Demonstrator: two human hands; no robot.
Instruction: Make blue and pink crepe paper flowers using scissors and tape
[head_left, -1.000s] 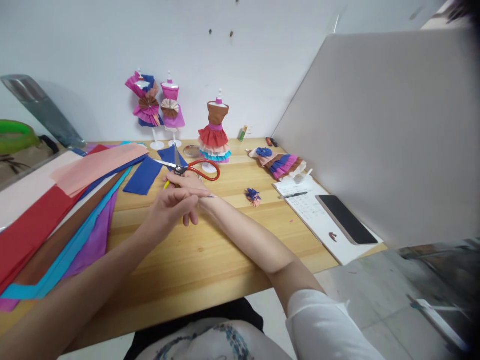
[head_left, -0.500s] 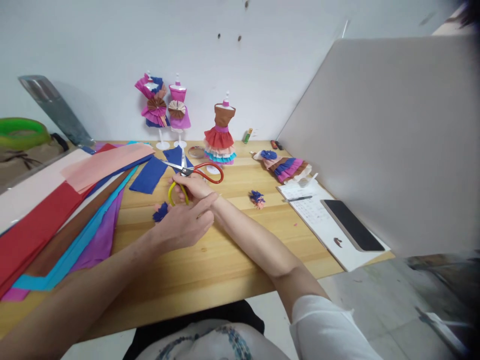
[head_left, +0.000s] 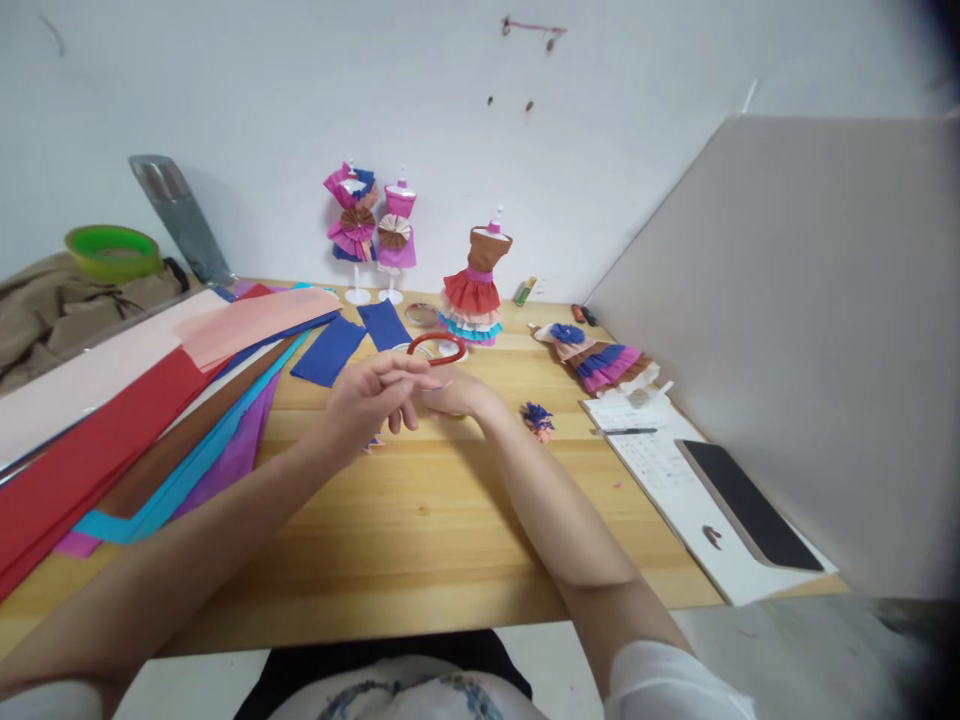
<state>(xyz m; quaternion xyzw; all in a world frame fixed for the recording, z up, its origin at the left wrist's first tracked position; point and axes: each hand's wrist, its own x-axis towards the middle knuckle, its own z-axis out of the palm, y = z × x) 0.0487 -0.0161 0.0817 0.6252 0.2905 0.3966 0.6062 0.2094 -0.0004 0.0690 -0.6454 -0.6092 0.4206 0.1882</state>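
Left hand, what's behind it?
Past the left hand shows a red scissor handle, and a blue-and-pink scrap peeks out at its lower edge. The rest of that scrap is covered; the blades can't be made out clearly.

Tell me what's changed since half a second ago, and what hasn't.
The view swung left. The left hand moved left and away from the body, off the wrist of the right hand, and now hides most of the blades of the metal scissors with red and yellow handles. No grasp or release shows. The right hand still has the scissors; the flat blue rectangular sheets stayed put.
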